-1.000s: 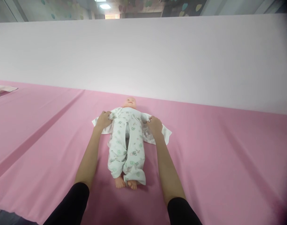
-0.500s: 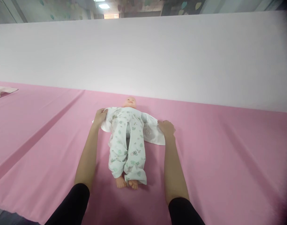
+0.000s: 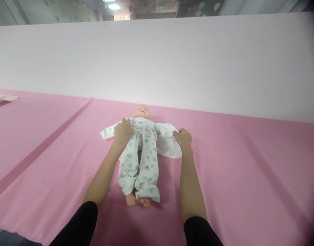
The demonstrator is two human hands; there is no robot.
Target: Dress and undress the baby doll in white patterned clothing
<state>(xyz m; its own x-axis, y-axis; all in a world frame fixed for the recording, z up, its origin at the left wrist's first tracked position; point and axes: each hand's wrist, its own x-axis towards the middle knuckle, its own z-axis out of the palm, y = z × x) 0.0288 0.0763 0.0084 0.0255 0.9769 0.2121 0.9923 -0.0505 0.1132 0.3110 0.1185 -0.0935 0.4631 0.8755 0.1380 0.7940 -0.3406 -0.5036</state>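
A baby doll (image 3: 142,111) lies on its back, head away from me and bare feet towards me. It wears white trousers (image 3: 149,167) printed with green and grey figures, with a gap between the legs. A white baby shirt (image 3: 169,145) is around its upper body, its right front panel spread out to the side. My left hand (image 3: 123,132) is closed on the shirt's left front edge over the chest; the fingertips are partly hidden. My right hand (image 3: 183,138) pinches the outer edge of the spread panel. One printed sleeve (image 3: 107,132) stretches out at the left.
A pink sheet (image 3: 236,177) with several creases covers the surface. Behind the doll rises a white panel (image 3: 172,61), with a glass pane above it. A pale cloth (image 3: 4,99) lies at the far left edge.
My left hand has moved right, from the outer side of the shirt to the doll's chest, bringing the left panel inward and uncovering the sleeve. My right hand has barely moved.
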